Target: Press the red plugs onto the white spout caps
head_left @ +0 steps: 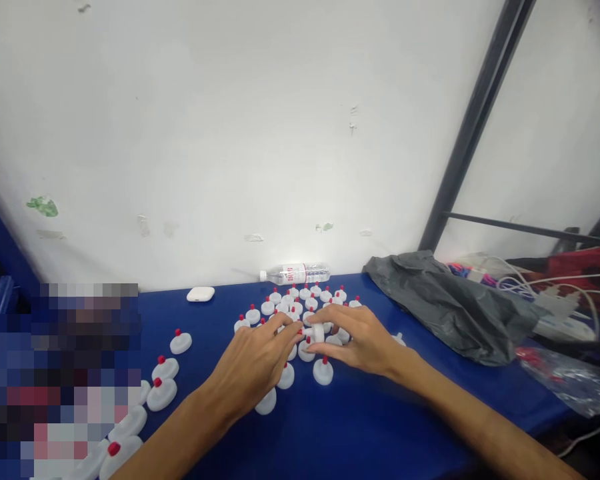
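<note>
A cap (319, 333) is gripped by the right hand (364, 338), its red tip (301, 331) pinched by the left hand (255, 353), likely for steadiness.

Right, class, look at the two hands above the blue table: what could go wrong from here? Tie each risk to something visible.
The left hand has only its fingertips at the small red tip, which could slip. The right hand holds the white cap among crowded red-tipped caps, so either hand might knock some. The bottle lies on its side behind them and could roll if nudged.
</note>
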Action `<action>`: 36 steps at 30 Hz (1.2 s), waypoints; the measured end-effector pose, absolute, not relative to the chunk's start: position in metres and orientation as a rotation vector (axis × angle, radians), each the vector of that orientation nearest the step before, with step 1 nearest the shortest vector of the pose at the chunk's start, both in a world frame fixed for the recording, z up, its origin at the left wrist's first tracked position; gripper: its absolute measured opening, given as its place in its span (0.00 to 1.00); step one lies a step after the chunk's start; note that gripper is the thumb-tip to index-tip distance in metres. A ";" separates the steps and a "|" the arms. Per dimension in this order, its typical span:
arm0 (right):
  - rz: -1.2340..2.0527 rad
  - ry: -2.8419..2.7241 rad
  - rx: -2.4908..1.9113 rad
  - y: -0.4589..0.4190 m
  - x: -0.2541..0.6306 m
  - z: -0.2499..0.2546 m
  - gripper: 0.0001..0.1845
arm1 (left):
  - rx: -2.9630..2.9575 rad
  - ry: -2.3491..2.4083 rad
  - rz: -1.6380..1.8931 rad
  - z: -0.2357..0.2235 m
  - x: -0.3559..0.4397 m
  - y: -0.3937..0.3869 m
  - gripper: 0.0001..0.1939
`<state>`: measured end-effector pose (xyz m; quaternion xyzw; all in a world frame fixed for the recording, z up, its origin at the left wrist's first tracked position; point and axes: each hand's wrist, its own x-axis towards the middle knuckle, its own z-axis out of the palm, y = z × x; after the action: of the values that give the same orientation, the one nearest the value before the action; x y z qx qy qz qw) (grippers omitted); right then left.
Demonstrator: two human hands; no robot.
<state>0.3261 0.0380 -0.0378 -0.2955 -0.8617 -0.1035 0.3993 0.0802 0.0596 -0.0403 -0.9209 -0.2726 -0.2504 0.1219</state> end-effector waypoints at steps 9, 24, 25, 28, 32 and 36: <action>-0.397 -2.122 -0.627 0.041 0.324 -0.049 0.31 | -2.695 -0.896 -0.726 -0.047 0.086 0.062 0.16; -0.513 -2.200 -0.828 0.041 0.322 -0.031 0.15 | -2.812 -1.082 -0.507 -0.022 0.076 0.069 0.15; -0.503 -2.186 -0.867 0.042 0.327 -0.027 0.14 | -2.794 -1.111 -0.461 -0.020 0.073 0.071 0.14; -0.455 -2.115 -0.995 0.049 0.348 -0.019 0.12 | -2.752 -1.188 -0.268 -0.018 0.064 0.078 0.10; -0.374 -2.002 -1.226 0.060 0.383 -0.014 0.10 | -2.760 -1.230 -0.121 -0.023 0.058 0.084 0.09; -0.302 -1.888 -1.447 0.070 0.409 -0.010 0.14 | -2.798 -1.248 -0.072 -0.028 0.059 0.087 0.09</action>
<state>0.4091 0.0702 -0.0100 -0.5621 -0.7336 -0.1174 0.3634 0.0594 0.0872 -0.0275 -0.9124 -0.4069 -0.0233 0.0383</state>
